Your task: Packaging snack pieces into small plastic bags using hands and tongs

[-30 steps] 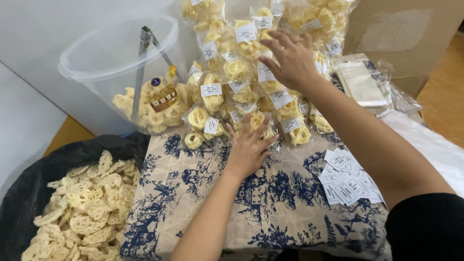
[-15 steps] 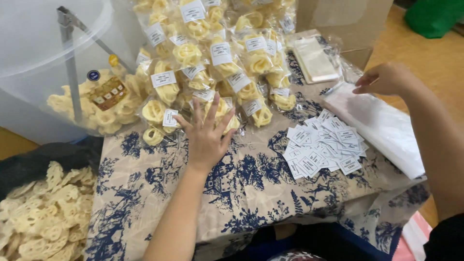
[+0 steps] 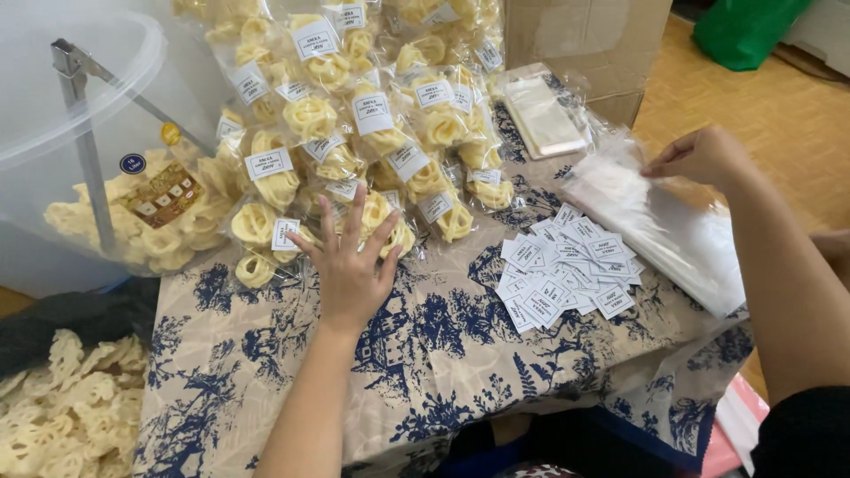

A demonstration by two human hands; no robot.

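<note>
Nearest, the left hand (image 3: 348, 265) lies flat, fingers spread, against the near edge of the packed cracker bags (image 3: 354, 133). Farther right, the right hand (image 3: 699, 155) pinches the clear plastic bags (image 3: 655, 221), their long axis running near-right.

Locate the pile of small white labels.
The pile of small white labels lies right of centre on the blue-patterned cloth, between the bagged snacks and the clear plastic bags.

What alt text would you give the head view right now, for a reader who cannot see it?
A person's left hand lies flat against a heap of labelled clear packets of yellow crackers on a blue-patterned tablecloth, while the right hand pinches a stack of empty clear plastic bags. Small white paper labels lie between them.
</note>
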